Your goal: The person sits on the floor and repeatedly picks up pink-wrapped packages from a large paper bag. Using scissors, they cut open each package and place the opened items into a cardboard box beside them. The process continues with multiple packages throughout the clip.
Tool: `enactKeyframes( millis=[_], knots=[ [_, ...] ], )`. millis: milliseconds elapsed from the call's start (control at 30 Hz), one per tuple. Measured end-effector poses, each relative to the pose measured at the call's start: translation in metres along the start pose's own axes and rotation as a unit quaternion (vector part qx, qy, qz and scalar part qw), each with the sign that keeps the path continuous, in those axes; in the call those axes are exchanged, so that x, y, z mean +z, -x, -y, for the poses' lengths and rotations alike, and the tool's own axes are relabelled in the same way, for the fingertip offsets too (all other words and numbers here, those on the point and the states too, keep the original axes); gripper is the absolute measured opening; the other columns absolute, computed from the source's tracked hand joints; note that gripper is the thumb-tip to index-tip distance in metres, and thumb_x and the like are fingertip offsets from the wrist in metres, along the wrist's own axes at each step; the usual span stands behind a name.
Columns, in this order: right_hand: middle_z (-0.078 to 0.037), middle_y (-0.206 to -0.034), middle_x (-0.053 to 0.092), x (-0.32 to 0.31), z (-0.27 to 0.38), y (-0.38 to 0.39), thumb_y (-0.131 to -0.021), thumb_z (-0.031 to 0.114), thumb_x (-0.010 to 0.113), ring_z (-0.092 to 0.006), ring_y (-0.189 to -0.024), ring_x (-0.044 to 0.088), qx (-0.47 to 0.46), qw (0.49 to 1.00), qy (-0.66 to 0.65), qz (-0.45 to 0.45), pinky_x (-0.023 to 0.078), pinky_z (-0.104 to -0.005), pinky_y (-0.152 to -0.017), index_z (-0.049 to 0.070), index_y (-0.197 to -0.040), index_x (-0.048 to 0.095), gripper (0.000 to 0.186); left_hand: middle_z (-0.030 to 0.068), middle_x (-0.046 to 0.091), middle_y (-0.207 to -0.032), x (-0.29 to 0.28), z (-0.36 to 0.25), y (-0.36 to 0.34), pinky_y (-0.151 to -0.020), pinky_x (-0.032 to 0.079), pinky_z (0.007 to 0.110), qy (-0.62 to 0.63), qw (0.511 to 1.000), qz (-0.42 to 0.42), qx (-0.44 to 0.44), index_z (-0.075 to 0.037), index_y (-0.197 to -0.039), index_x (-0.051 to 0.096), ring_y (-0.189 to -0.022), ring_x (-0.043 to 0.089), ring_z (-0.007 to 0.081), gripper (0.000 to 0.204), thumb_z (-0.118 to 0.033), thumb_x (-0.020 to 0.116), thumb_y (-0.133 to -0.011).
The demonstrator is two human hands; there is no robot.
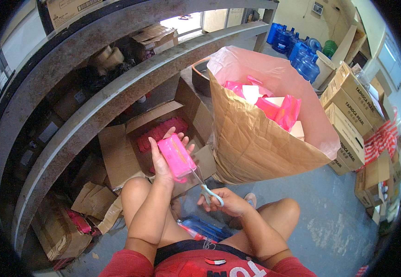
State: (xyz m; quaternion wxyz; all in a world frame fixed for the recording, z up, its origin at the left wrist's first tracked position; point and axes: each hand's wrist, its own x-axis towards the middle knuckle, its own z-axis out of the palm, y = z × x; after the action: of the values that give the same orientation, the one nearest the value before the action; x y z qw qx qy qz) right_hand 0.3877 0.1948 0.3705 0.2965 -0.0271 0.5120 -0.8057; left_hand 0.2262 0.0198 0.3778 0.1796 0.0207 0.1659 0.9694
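My left hand (162,164) holds a pink plastic-wrapped packet (176,153) on its palm, fingers curled loosely around it. My right hand (228,203) grips light-blue scissors (213,194), whose blades touch the packet's lower right end. Behind my left hand, an open cardboard box (117,166) holds dark-pink bundles (142,141). To the right stands a large brown paper sack (256,147) with a pale lining, holding several pink packets (288,113) and pale pieces. I sit cross-legged on the floor.
A metal shelving frame (71,111) with cartons curves along the left. Stacked boxes (343,138) and striped red material (380,138) line the right. Several blue water bottles (304,67) stand at the back right. A torn carton (62,231) lies at lower left on the blue-grey floor (325,226).
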Motion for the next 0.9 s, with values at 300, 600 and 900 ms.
enactKeyframes(
  millis=[300, 600, 900],
  knots=[
    [0.003, -0.075, 0.05, 0.003, -0.002, -0.005, -0.091, 0.05, 0.062, -0.0073, -0.067, 0.041, -0.019, 0.999, 0.019, -0.018, 0.031, -0.0212, -0.059, 0.003, -0.103, 0.062, 0.049, 0.0111, 0.061, -0.103, -0.005, 0.021, 0.005, -0.075, 0.056, 0.04, -0.101, 0.992, 0.08, -0.006, -0.007, -0.134, 0.046, -0.086, 0.064, 0.0212, 0.074, -0.066, 0.046, -0.09],
    [0.007, -0.073, 0.041, 0.004, -0.01, -0.009, -0.092, 0.043, 0.062, -0.0057, -0.064, 0.034, -0.035, 0.997, 0.019, -0.066, 0.027, -0.0211, -0.056, 0.009, -0.09, 0.055, 0.034, 0.0097, 0.059, -0.102, -0.008, 0.02, 0.001, -0.075, 0.057, 0.04, -0.079, 0.993, 0.086, 0.004, -0.009, -0.133, 0.045, -0.088, 0.062, 0.0209, 0.072, -0.062, 0.056, -0.086],
    [0.007, -0.071, 0.041, 0.007, -0.023, -0.016, -0.093, 0.03, 0.063, -0.0061, -0.063, 0.035, -0.055, 0.993, 0.012, -0.103, 0.029, -0.0221, -0.057, 0.008, -0.088, 0.055, 0.024, 0.0089, 0.055, -0.101, -0.002, 0.019, 0.0, -0.073, 0.054, 0.037, -0.108, 0.988, 0.106, 0.023, -0.009, -0.137, 0.042, -0.083, 0.058, 0.0191, 0.08, -0.067, 0.057, -0.083]
  ],
)
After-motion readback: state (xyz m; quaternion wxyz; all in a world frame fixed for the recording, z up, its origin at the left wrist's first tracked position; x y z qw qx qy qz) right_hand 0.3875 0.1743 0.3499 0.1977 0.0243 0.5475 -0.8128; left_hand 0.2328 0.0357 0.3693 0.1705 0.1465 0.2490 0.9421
